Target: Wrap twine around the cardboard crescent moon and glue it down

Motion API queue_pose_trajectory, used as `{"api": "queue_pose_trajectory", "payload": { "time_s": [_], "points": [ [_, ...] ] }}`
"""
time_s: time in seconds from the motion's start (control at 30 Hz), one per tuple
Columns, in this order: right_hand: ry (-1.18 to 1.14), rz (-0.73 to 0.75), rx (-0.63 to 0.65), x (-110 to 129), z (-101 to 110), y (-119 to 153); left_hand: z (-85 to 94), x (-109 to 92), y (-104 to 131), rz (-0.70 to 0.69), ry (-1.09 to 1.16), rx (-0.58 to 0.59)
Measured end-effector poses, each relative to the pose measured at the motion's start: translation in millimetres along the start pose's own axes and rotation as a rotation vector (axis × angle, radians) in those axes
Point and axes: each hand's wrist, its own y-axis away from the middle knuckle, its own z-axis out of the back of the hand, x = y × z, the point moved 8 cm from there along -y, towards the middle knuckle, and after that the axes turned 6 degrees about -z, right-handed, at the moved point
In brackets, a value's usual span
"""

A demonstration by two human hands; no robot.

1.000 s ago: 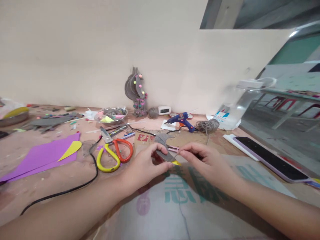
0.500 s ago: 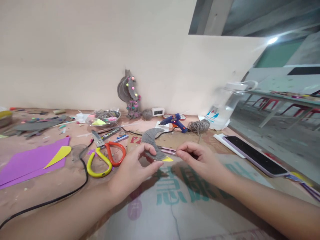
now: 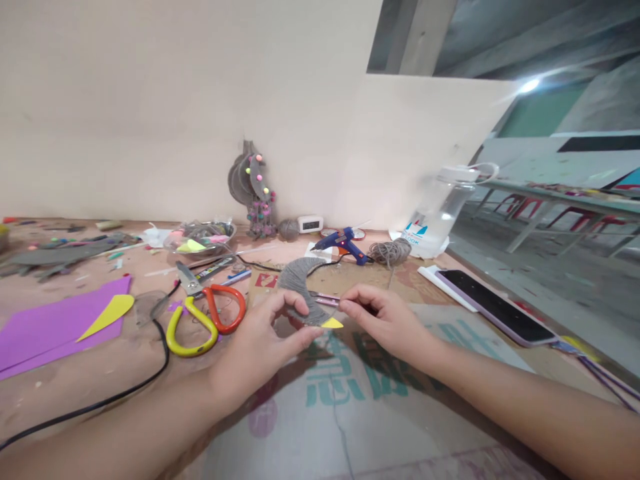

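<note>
Head view: nearest, a thin grey strand point(image 3: 344, 437) runs over the printed sheet point(image 3: 295, 443) in front of the grey crescent point(image 3: 294, 279). The left hand point(image 3: 255, 347) pinches the crescent's lower end, beside its yellow tip point(image 3: 333, 323). Just right of the crescent, the right hand point(image 3: 387, 319) has thumb and forefinger drawn together; whether they grip anything I cannot tell. Left of the crescent lie scissors point(image 3: 191, 283); well to its right, a phone point(image 3: 495, 305). Behind the crescent are a blue glue gun point(image 3: 345, 245) and, farther back, a white clock point(image 3: 311, 223).
</note>
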Motion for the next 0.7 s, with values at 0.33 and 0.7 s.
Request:
{"api": "queue_pose_trajectory", "payload": {
  "time_s": [0.33,0.7],
  "points": [
    [-0.001,0.001,-0.001,-3.0,-3.1,-0.7,-3.7,-0.1,2.2,-0.01,0.053,0.061],
    [-0.083,0.109,-0.199,4.4,18.0,-2.3,7.8,-1.0,-4.7,-0.078,-0.036,-0.012]
  ]
}}
